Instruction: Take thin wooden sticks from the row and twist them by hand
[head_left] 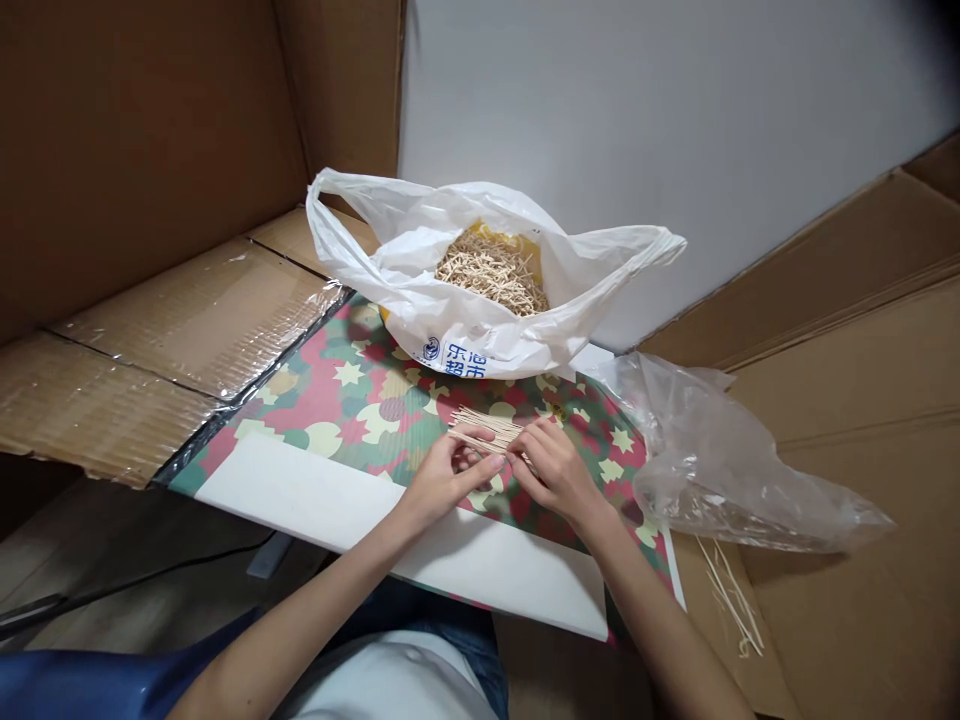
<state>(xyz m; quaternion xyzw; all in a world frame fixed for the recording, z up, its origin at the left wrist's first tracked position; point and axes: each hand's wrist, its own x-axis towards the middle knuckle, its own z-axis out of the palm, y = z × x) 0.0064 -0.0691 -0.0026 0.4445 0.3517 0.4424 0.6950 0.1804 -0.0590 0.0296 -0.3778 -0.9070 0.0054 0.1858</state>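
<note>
A small bundle of thin pale sticks [480, 422] lies between my two hands, low over the camouflage-patterned board. My left hand [444, 476] is closed on the near left side of the bundle, its thumb pointing right and its fingers curled at the sticks. At the right end, my right hand [559, 470] pinches the same bundle, with the fingertips close to my left thumb. Beyond the hands stands a white plastic bag [409, 290], its mouth wide open. Many short pale sticks [491, 270] are heaped inside it.
The patterned board [300, 400] has a white strip [300, 490] along its near edge. Cardboard [135, 330] is at the left. A clear plastic bag [720, 460] lies on the right, with several loose pale strands [731, 595] nearby. A pale wall [637, 120] rises behind.
</note>
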